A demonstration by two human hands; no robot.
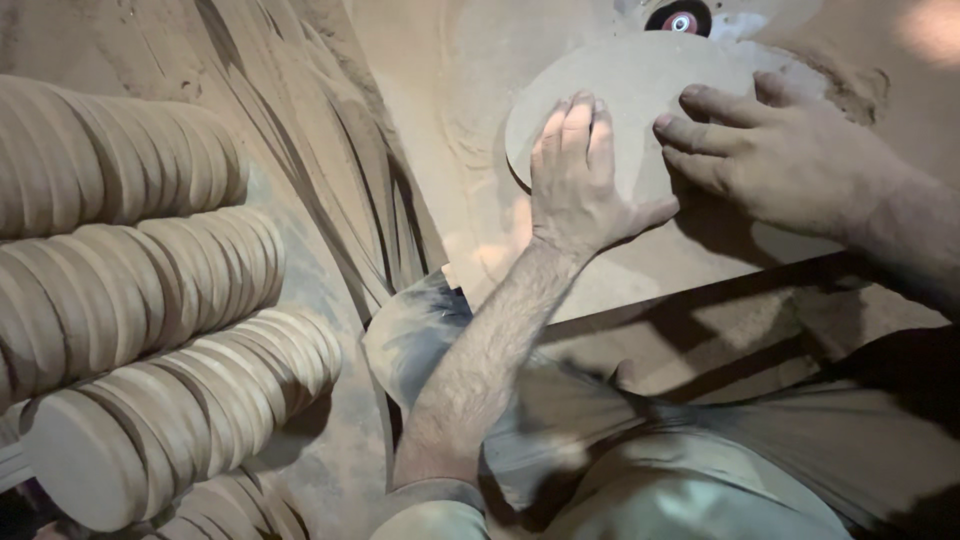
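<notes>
— Where now?
— Flat on the dusty surface, round wooden disc under left hand and right hand, beside red-hubbed wheel.
— Fingers?
— Pressed flat, slightly spread.
— Handling?
— Stiff, probably light; best held at rim.

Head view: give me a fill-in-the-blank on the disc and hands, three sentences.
1. Both hands, left hand and right hand, press flat on one round wooden ____.
2. The red-centred wheel sits at the disc's ____ edge.
3. The rows of finished discs lie to the person's ____.

Missing words: disc; far; left
</notes>
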